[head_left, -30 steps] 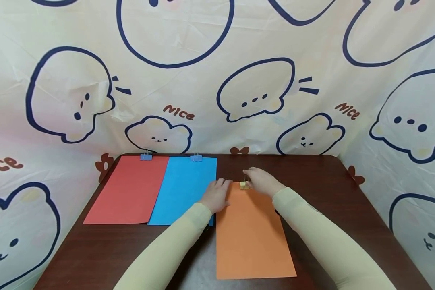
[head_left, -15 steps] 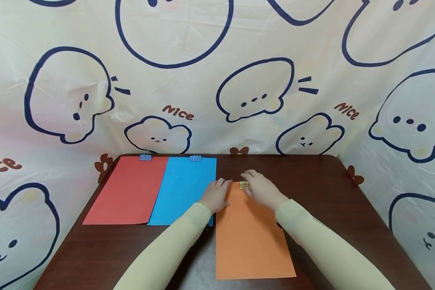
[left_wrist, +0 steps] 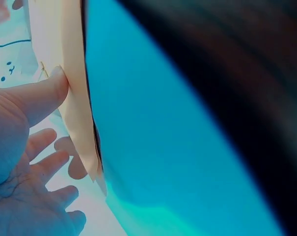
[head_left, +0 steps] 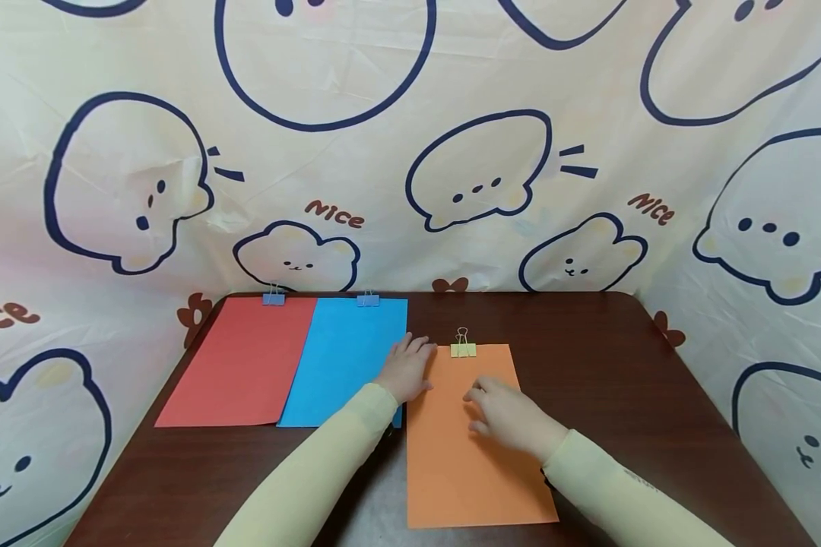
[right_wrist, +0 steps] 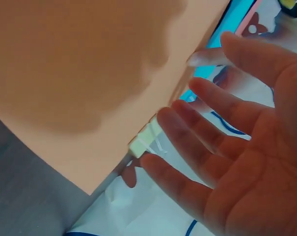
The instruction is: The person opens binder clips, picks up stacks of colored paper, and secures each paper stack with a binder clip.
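Note:
An orange sheet of paper [head_left: 479,456] lies on the table with a yellow binder clip [head_left: 463,350] on its top edge, the clip's wire handles standing up. My left hand [head_left: 405,368] rests along the sheet's upper left edge. In the left wrist view its thumb [left_wrist: 50,91] touches the orange paper while the other fingers are spread. My right hand [head_left: 509,416] hovers over the middle of the sheet, fingers loosely bent and holding nothing. The right wrist view shows its fingers apart, with the clip [right_wrist: 146,138] beyond the fingertips.
To the left, a red sheet [head_left: 236,365] and a blue sheet [head_left: 356,342] lie side by side, each with a blue binder clip [head_left: 368,301] at its top. The brown table [head_left: 602,365] meets a printed cloth backdrop [head_left: 479,251] at its far edge.
My right hand has let go of the yellow binder clip and drawn back toward me over the orange sheet, leaving the clip on the edge. The left hand has stayed in place.

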A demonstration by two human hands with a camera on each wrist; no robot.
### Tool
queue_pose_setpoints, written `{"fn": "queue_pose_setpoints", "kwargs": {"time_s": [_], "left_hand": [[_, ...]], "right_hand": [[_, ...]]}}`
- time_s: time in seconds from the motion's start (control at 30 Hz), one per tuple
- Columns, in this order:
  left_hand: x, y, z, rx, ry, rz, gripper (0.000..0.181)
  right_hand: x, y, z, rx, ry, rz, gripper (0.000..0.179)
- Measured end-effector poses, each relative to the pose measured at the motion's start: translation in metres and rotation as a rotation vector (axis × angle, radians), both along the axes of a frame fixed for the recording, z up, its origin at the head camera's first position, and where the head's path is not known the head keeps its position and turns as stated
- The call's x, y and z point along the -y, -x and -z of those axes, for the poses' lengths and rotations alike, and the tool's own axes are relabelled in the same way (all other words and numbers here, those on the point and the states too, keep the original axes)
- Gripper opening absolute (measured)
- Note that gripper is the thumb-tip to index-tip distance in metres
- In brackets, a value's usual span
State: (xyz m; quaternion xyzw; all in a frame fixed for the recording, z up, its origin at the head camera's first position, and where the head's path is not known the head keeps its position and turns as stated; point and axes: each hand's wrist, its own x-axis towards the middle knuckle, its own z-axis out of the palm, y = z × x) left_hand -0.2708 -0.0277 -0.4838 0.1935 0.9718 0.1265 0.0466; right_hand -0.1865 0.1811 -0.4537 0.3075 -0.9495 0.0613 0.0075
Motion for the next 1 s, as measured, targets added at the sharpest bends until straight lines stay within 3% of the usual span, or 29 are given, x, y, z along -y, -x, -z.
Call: {"fn": "queue_pose_setpoints", "kwargs": {"time_s": [0.17,0.43,0.67,0.87,1.0], "left_hand": [[-0.001,-0.002,-0.002,0.002,0.020,-0.003,0.064],[-0.002,-0.003,0.000,-0.063,0.080,0.058,0.045],[-0.004,-0.006,0.001,-0.090,0.105,0.076,0.045],[-0.004,-0.015,-0.001,-0.114,0.174,0.089,0.040],[0.003,-0.027,-0.008,-0.066,0.206,0.073,0.040]], "right_hand": [[-0.003,-0.024,-0.003,0.039,0.000,-0.036,0.038],[-0.002,-0.054,-0.003,0.110,-0.057,-0.093,0.047],[-0.004,-0.065,0.002,0.176,-0.046,-0.085,0.057],[0.000,-0.068,0.005,0.167,-0.044,-0.074,0.058],[0.001,-0.068,0.006,0.169,-0.047,-0.068,0.059]]}}
